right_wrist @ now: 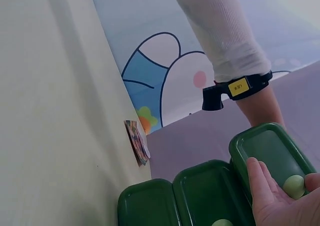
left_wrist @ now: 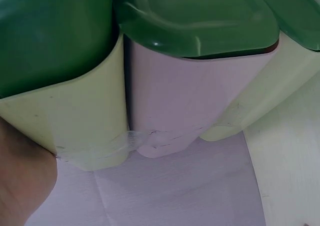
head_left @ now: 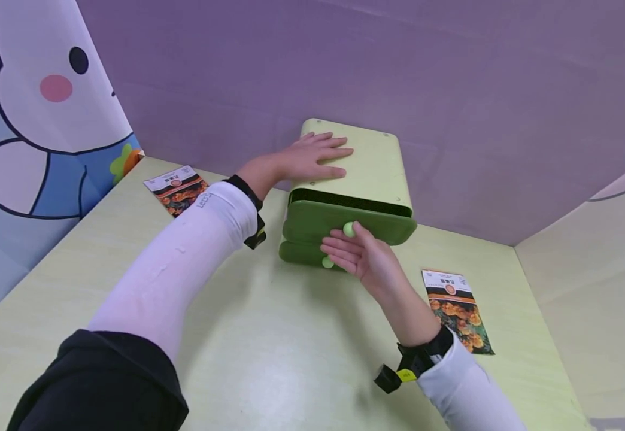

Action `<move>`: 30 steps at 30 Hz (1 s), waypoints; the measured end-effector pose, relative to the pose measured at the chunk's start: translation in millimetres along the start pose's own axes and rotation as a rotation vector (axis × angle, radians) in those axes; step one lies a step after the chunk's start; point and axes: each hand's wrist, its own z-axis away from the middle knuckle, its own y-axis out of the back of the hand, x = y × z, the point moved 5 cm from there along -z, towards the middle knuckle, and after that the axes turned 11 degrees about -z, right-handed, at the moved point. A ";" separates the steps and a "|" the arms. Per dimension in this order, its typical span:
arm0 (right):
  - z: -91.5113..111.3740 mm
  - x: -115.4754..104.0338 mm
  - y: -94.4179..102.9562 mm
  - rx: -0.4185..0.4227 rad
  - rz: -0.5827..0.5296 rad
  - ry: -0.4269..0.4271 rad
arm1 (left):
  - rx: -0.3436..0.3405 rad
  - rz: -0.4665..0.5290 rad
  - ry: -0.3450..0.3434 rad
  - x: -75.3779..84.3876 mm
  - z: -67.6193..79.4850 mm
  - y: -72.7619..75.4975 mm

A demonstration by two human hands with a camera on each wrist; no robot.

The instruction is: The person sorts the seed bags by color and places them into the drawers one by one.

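Observation:
A small drawer cabinet with a pale yellow top and green drawer fronts stands against the back wall. Its top drawer is slightly out, leaving a dark gap under the casing. My left hand rests flat on the cabinet top, fingers spread. At the top drawer, my right hand pinches the round light green knob between thumb and fingers; its other fingers extend across the front. Below it shows a second knob. In the left wrist view, the middle casing is pinkish.
Flower-picture packets lie on the table, one at left and one at right. A purple back wall rises behind the cabinet. The left wall bears a cartoon animal. Clear tape runs across the cabinet casings.

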 end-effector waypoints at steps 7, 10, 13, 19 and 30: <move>15.9 5.1 0.1 -0.047 0.014 0.001 | 0.005 -0.005 -0.002 -0.5 -0.9 0.5; 23.5 7.9 0.2 -0.054 0.017 -0.005 | 0.003 -0.007 0.000 -1.0 -0.8 0.1; 30.4 10.1 0.3 -0.063 0.023 -0.005 | 0.004 -0.008 0.000 -1.1 -0.6 0.0; 43.7 13.9 0.4 -0.075 0.029 -0.001 | 0.011 -0.015 -0.005 -1.0 -1.4 0.5; 65.3 25.0 2.7 -0.111 0.036 0.011 | 0.006 -0.014 -0.010 -0.8 -1.4 0.0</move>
